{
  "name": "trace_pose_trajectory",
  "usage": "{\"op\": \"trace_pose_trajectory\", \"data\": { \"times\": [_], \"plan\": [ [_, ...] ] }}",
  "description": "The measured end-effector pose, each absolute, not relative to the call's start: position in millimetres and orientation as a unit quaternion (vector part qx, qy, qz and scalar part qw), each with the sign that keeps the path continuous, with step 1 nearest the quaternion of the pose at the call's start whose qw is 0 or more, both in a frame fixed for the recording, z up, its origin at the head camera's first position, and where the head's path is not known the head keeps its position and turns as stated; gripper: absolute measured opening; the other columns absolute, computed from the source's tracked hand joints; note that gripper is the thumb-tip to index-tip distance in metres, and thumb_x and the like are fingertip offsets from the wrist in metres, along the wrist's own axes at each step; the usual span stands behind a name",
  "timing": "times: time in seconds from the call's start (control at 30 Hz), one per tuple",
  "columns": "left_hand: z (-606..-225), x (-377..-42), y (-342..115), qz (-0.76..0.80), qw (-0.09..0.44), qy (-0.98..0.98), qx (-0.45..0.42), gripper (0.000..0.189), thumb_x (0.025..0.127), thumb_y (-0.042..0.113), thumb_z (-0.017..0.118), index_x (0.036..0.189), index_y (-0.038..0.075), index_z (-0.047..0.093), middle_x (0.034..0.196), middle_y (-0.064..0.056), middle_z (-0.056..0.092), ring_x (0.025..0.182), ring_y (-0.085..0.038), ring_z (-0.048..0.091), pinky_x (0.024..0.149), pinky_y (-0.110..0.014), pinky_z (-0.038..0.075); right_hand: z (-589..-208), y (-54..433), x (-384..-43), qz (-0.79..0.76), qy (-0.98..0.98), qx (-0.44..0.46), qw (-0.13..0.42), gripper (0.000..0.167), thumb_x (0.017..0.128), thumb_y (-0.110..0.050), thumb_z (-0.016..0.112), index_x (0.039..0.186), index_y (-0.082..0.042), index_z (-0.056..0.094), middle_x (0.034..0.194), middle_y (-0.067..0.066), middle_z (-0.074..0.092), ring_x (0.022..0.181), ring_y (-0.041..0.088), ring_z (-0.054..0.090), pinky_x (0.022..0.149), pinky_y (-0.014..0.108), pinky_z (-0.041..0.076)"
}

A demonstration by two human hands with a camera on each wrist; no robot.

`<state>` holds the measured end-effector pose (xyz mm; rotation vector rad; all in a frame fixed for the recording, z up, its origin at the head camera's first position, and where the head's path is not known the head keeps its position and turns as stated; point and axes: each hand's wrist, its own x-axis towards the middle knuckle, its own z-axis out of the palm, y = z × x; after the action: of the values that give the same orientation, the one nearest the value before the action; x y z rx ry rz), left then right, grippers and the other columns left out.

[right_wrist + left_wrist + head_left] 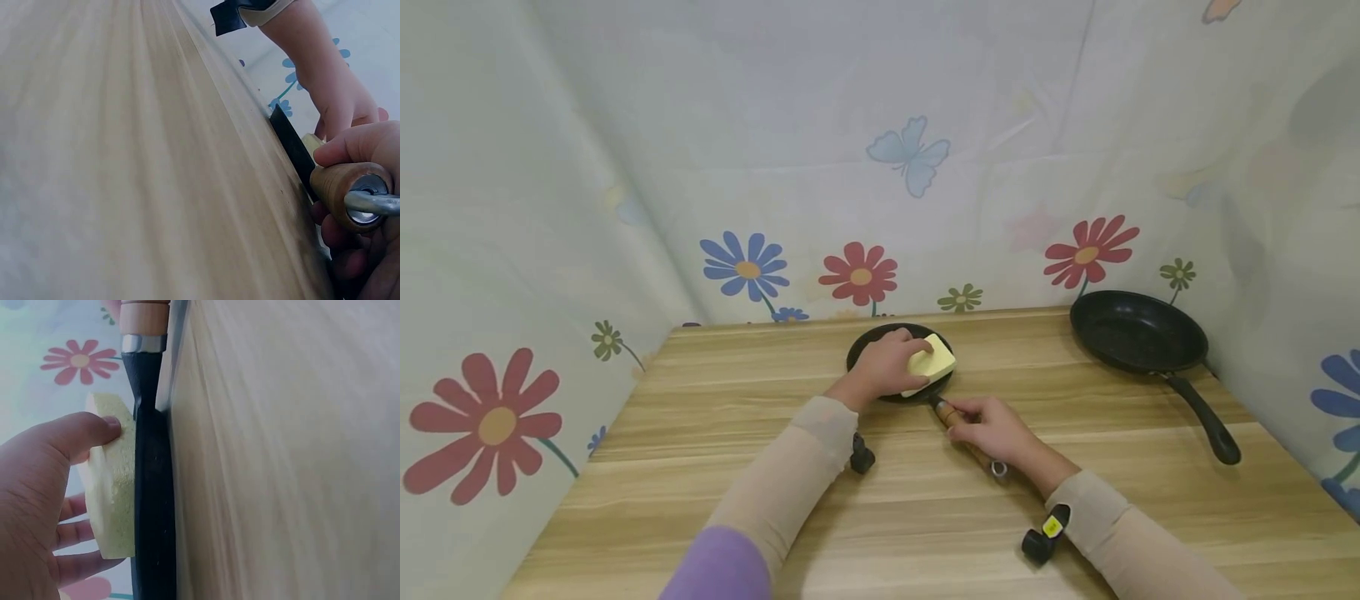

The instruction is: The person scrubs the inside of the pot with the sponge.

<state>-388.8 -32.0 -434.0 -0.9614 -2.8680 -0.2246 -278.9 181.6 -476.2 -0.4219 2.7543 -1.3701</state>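
A small black frying pan lies near the back edge of the table. My left hand grips a pale yellow sponge inside it; in the left wrist view the thumb and fingers span the sponge, whose lower face meets the pan's rim line. My right hand holds the pan's wooden handle, with the metal hanging ring showing past the palm. The right wrist view shows the fingers curled round this handle.
A larger black frying pan stands at the table's back right, its black handle pointing toward the front right. The wood-grain table meets a flower-printed curtain at the back and sides.
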Motion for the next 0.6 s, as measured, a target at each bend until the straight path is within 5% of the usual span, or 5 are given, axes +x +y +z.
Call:
{"op": "trace_pose_trajectory", "data": {
  "times": [0.6],
  "plan": [
    [-437.1, -385.3, -24.1, -0.065, 0.044, -0.947, -0.311, 0.053, 0.086, 0.049, 0.073, 0.134, 0.030, 0.062, 0.117, -0.003, 0.057, 0.099, -0.019, 0.056, 0.083, -0.040, 0.052, -473.7, 179.8, -279.3, -0.440, 0.889, -0.125, 0.023, 0.049, 0.082, -0.020, 0.074, 0.129, -0.008, 0.070, 0.098, 0.004, 0.071, 0.081, 0.016, 0.059, 0.073, 0.032, 0.049]
  ]
}}
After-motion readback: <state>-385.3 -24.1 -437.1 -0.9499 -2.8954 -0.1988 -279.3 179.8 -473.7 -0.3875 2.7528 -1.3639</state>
